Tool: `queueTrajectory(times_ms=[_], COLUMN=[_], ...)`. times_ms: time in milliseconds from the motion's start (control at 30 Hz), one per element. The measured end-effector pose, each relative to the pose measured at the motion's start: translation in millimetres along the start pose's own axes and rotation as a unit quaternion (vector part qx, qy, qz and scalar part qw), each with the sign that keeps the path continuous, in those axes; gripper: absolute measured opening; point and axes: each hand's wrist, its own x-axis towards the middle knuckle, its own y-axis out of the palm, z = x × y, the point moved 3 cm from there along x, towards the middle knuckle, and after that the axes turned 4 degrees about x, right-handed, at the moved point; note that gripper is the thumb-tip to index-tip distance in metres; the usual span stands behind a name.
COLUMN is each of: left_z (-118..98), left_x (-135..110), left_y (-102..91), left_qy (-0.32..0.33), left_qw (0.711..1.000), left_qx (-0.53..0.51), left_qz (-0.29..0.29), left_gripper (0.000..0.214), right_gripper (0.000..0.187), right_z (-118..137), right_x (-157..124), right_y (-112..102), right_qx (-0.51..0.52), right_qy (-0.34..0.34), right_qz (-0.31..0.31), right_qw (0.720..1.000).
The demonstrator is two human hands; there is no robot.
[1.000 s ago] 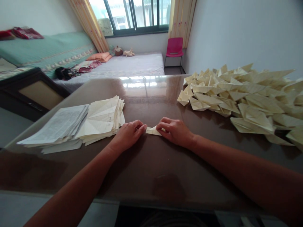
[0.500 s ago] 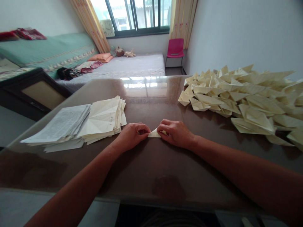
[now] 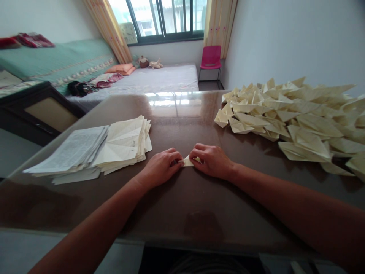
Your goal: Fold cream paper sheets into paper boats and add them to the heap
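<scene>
Between my hands a small folded piece of cream paper [image 3: 188, 162] lies low over the brown tabletop, mostly covered by my fingers. My left hand [image 3: 167, 164] pinches its left corner between thumb and fingers. Curled over the right part of the paper, my right hand [image 3: 211, 160] grips it with thumb and fingertips. A stack of creased cream sheets [image 3: 121, 140] lies to the left of my left hand. Past my right hand, a big heap of folded paper boats [image 3: 285, 114] spreads over the right side of the table.
Printed sheets [image 3: 75, 148] lie at the left of the glossy brown table [image 3: 182, 205]. Beyond the table's far edge are a bed [image 3: 165, 78] and a pink chair [image 3: 211, 57]. A dark cabinet [image 3: 42, 110] stands at the left. The right side has a white wall.
My left hand has shifted slightly right along the paper, closer to my right hand, and covers more of its left corner. My right hand has hardly moved.
</scene>
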Motion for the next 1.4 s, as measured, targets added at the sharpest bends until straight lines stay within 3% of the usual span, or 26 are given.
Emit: queueTrajectory(times_ms=[267,400,567,733,833,1000,1200,1400], left_z=[-3.7,-2.0,3.0,3.3,2.5,-1.9,-6.6,-3.8], left_x=[1.9,3.0,4.9,6.7,7.6,7.4,6.0,7.8], left_y=[2.7,3.9,10.4,13.7,12.1,6.5,6.6,8.4], left_qy=[-0.014,-0.033,-0.075,-0.104,-0.109,-0.101,-0.081,-0.061], left_qw=[1.0,0.993,0.96,0.927,0.921,0.925,0.935,0.932], left_qx=[-0.021,-0.109,-0.269,-0.358,-0.373,-0.359,-0.333,-0.347], left_qz=[-0.014,-0.021,-0.025,-0.026,-0.033,-0.071,-0.093,-0.081], left_gripper=[0.021,0.02,0.019,0.019,0.019,0.021,0.019,0.015], right_gripper=[0.014,0.014,0.013,0.014,0.015,0.025,0.027,0.024], right_z=[2.4,1.5,0.4,-2.0,-2.4,1.4,3.6,-1.4], right_x=[-1.9,-3.0,-3.8,-3.7,-3.3,-3.3,-3.6,-3.1], right_y=[-2.9,-4.1,-5.1,-4.5,-4.1,-8.2,-3.2,-1.8], right_qx=[0.027,0.047,0.055,0.061,0.067,0.063,0.047,0.058], right_qy=[-0.004,0.003,0.001,0.001,-0.001,0.009,0.0,-0.003], right_qz=[-0.009,-0.02,-0.024,-0.013,-0.009,-0.068,-0.007,-0.014], right_qw=[1.0,0.999,0.998,0.998,0.998,0.996,0.999,0.998])
